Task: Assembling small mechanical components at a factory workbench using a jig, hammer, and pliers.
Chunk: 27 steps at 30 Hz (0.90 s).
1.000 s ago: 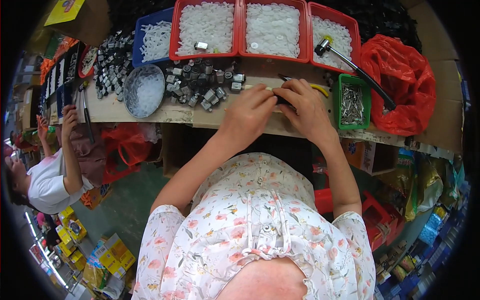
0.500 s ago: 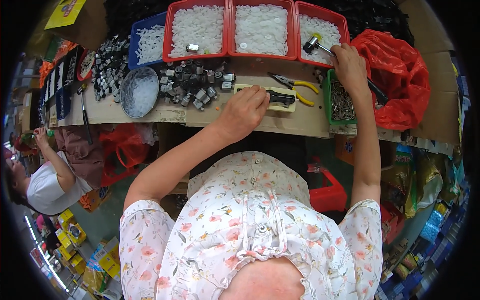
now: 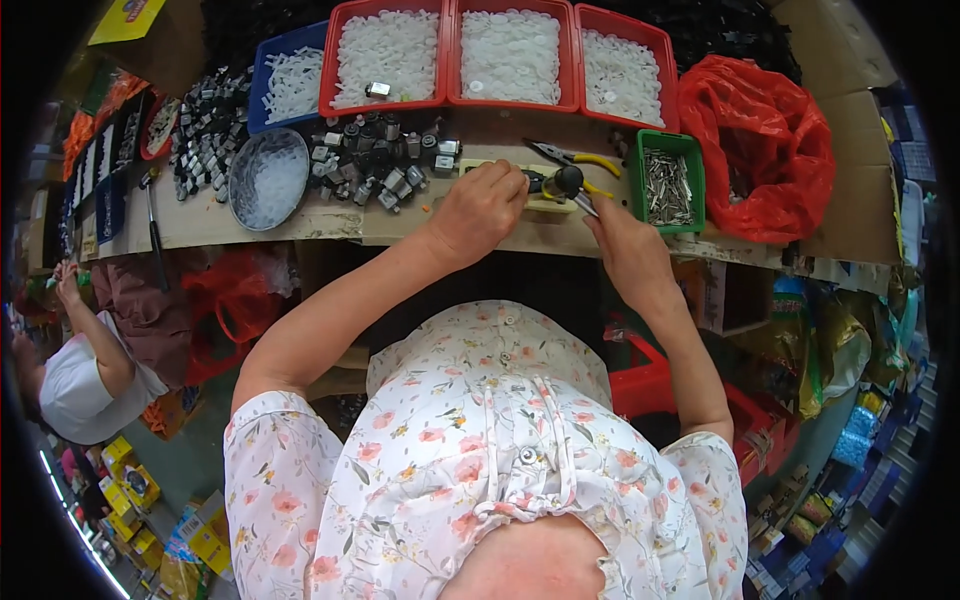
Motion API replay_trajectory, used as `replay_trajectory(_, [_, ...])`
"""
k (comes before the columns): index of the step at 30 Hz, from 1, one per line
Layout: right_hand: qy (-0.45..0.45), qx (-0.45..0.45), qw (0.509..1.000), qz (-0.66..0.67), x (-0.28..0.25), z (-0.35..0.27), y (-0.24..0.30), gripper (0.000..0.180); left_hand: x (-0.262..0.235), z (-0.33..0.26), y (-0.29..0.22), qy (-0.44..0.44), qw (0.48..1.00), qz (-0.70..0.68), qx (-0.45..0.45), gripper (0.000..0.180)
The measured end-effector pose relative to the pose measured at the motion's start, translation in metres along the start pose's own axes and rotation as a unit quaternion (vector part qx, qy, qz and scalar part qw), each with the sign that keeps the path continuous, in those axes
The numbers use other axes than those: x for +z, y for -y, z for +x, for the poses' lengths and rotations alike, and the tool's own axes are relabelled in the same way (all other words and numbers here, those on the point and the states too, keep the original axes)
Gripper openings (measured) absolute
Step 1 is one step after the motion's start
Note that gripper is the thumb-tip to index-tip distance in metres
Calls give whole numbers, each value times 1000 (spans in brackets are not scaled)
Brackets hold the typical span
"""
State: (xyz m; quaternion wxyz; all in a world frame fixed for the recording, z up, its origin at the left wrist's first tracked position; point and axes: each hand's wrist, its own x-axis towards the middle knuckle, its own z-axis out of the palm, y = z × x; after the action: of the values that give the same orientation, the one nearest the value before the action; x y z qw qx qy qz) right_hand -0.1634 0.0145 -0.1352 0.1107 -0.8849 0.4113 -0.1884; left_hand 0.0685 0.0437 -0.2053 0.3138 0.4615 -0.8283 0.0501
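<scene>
My right hand (image 3: 635, 255) is closed round the handle of a hammer (image 3: 567, 181). The hammer's dark head is over a cream block-shaped holder (image 3: 552, 207) on the bench. At the holder's left end my left hand (image 3: 480, 212) is closed, fingertips pressed together beside a black part (image 3: 535, 182) lying in it. Whatever those fingers pinch is hidden. Just behind the holder lie pliers (image 3: 575, 156) with yellow handles, partly covered by the hammer. A green tray (image 3: 697, 185) of small metal pins stands to the right of the holder.
Red trays (image 3: 452, 60) of white plastic pieces line the back, beside a blue tray (image 3: 258, 90). Metal-and-black parts (image 3: 375, 155) are heaped left of the holder, near a round metal dish (image 3: 236, 185). A red bag (image 3: 800, 190) sits at right. Another person (image 3: 100, 375) sits at far left.
My right hand has brought the hammer from above the right-hand red tray leftward and nearer, over the holder. My left hand stays at the holder. The view has shifted slightly.
</scene>
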Motion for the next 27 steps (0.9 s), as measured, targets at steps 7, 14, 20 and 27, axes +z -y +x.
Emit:
replay_trajectory(7, [-116, -25, 993, -1, 3, -1, 0, 24, 0, -5, -6, -7, 1000, 14, -7, 21])
replay_trajectory(14, [1, -26, 999, 20, -8, 23, 10, 27, -3, -8, -44, 43, 984, 161, -57, 41])
replay_trajectory(20, [-122, -150, 979, 72, -7, 45, 30, 34, 11, -23, -65, 15, 990, 85, -115, 54])
replay_trajectory(27, [0, -149, 989, -9, 5, 54, 36, 34, 11, -30, -55, 5, 992, 110, -66, 45])
